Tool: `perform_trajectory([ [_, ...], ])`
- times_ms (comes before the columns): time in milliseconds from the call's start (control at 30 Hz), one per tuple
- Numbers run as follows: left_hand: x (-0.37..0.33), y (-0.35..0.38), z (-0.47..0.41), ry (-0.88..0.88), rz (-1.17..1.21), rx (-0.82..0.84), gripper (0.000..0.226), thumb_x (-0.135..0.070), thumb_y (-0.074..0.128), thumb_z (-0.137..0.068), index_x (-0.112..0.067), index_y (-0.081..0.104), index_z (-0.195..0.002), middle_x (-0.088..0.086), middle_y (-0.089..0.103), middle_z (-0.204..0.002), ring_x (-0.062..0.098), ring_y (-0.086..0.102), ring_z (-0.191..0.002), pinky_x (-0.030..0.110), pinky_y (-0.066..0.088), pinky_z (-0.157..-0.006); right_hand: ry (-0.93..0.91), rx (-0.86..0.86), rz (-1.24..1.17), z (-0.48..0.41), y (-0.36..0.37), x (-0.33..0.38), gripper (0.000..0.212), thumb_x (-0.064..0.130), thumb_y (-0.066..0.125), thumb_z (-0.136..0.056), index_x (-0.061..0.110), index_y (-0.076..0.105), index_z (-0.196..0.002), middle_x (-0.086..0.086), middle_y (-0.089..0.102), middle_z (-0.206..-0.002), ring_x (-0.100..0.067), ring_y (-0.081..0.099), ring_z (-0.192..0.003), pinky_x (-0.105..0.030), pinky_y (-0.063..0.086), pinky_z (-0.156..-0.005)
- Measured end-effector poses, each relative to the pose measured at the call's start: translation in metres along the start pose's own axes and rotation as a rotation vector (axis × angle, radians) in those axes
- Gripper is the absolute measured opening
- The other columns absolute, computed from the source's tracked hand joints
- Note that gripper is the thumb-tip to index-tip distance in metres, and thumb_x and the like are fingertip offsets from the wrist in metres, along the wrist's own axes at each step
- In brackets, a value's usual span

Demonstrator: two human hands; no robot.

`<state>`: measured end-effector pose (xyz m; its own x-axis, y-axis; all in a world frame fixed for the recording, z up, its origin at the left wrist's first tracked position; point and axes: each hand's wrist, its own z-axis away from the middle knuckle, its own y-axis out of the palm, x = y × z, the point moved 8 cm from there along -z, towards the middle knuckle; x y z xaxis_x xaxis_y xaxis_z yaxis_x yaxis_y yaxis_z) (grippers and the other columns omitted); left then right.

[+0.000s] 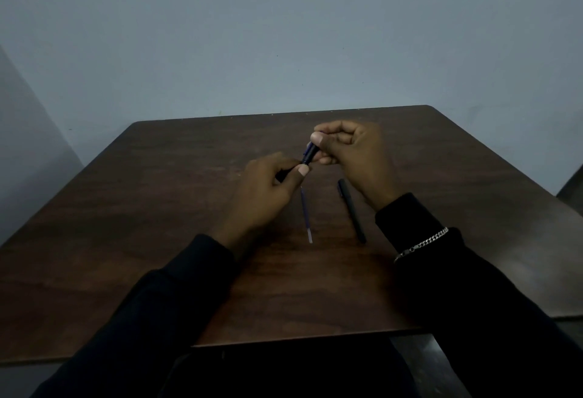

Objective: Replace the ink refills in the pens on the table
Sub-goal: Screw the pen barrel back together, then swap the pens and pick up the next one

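no readable text, labels or numbers anywhere; scene dim.

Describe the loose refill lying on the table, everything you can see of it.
The refill is a thin straight tube, bluish along most of its length and pale, nearly clear, at its near end; it looks like plastic. It lies flat on the brown table, pointing away from the person. Its far end runs under the left hand, so the tip is hidden. Nothing visibly touches it but the table. A black pen lies apart to its right.

Dim, underexposed view, soft motion blur.
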<state>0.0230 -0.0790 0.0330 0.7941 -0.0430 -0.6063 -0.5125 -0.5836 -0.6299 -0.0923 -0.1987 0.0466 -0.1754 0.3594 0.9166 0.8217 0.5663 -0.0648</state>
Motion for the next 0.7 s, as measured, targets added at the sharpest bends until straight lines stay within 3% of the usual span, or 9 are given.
perform_trajectory([
  [167, -0.019, 0.013, -0.015, -0.117, 0.035, 0.135, 0.041, -0.031, 0.061, -0.105, 0.002, 0.076, -0.087, 0.026, 0.069, -0.076, 0.041, 0.065, -0.073, 0.031, 0.05, -0.062, 0.039, -0.01, 0.012, -0.001, -0.017, 0.002, 0.034, 0.02, 0.079, -0.089, 0.004, 0.068, -0.118, -0.008, 0.08, -0.09, -0.02, 0.077, -0.079, -0.031, 0.062, -0.071],
  [233, -0.023, 0.022, -0.024, -0.186, 0.091, 0.159, 0.04, -0.03, 0.063, -0.104, 0.004, 0.076, -0.086, 0.026, 0.072, -0.078, 0.043, 0.069, -0.077, 0.041, 0.063, -0.072, 0.094, -0.009, 0.009, 0.0, -0.026, -0.002, 0.036, 0.016, 0.081, -0.086, 0.002, 0.068, -0.116, -0.011, 0.079, -0.09, -0.019, 0.077, -0.077, -0.03, 0.06, -0.069],
  [267, -0.025, 0.029, -0.027, -0.217, 0.115, 0.174, 0.04, -0.029, 0.065, -0.103, 0.005, 0.077, -0.085, 0.025, 0.074, -0.079, 0.042, 0.071, -0.078, 0.049, 0.064, -0.077, 0.127, -0.012, 0.02, 0.001, -0.031, -0.004, 0.036, 0.014, 0.082, -0.085, 0.001, 0.068, -0.116, -0.014, 0.078, -0.089, -0.017, 0.076, -0.074, -0.029, 0.059, -0.068],
  [333, -0.031, 0.048, -0.031, -0.278, 0.151, 0.211, 0.036, -0.025, 0.068, -0.102, 0.007, 0.077, -0.087, 0.023, 0.076, -0.081, 0.035, 0.075, -0.076, 0.052, 0.064, -0.079, 0.199, -0.014, 0.075, 0.004, -0.046, -0.008, 0.033, 0.009, 0.082, -0.084, -0.001, 0.068, -0.113, -0.017, 0.077, -0.089, -0.016, 0.074, -0.069, -0.028, 0.06, -0.067],
  [433, -0.036, 0.077, -0.035, -0.38, 0.191, 0.268, 0.027, -0.02, 0.072, -0.099, 0.003, 0.076, -0.086, 0.014, 0.076, -0.076, 0.017, 0.073, -0.065, 0.042, 0.067, -0.076, 0.318, 0.01, 0.19, 0.011, -0.066, -0.017, 0.021, 0.003, 0.079, -0.085, -0.004, 0.07, -0.102, -0.017, 0.075, -0.079, -0.017, 0.073, -0.064, -0.029, 0.063, -0.065],
  [567, -0.041, 0.112, -0.034, -0.547, 0.251, 0.382, 0.008, -0.014, 0.07, -0.099, -0.007, 0.069, -0.094, 0.005, 0.072, -0.084, 0.008, 0.069, -0.064, 0.016, 0.056, -0.05, 0.48, 0.027, 0.359, 0.02, -0.084, -0.034, 0.008, -0.007, 0.068, -0.089, -0.009, 0.071, -0.097, -0.011, 0.071, -0.07, -0.01, 0.068, -0.053, -0.024, 0.059, -0.054],
  [633, -0.041, 0.122, -0.034, -0.607, 0.241, 0.388, 0.012, -0.012, 0.068, -0.1, -0.002, 0.068, -0.108, 0.007, 0.072, -0.089, 0.009, 0.07, -0.064, 0.013, 0.051, -0.043, 0.535, 0.034, 0.415, 0.023, -0.087, -0.038, 0.009, -0.009, 0.064, -0.09, -0.007, 0.072, -0.089, -0.009, 0.069, -0.068, -0.013, 0.067, -0.055, -0.025, 0.059, -0.051],
  [700, -0.04, 0.129, -0.034, -0.617, 0.186, 0.391, 0.013, -0.012, 0.066, -0.102, -0.001, 0.067, -0.109, 0.01, 0.073, -0.091, 0.01, 0.07, -0.062, 0.016, 0.052, -0.042, 0.563, 0.035, 0.42, 0.026, -0.087, -0.039, 0.017, -0.011, 0.061, -0.09, -0.005, 0.07, -0.077, -0.009, 0.066, -0.064, -0.015, 0.063, -0.055, -0.025, 0.059, -0.05],
])
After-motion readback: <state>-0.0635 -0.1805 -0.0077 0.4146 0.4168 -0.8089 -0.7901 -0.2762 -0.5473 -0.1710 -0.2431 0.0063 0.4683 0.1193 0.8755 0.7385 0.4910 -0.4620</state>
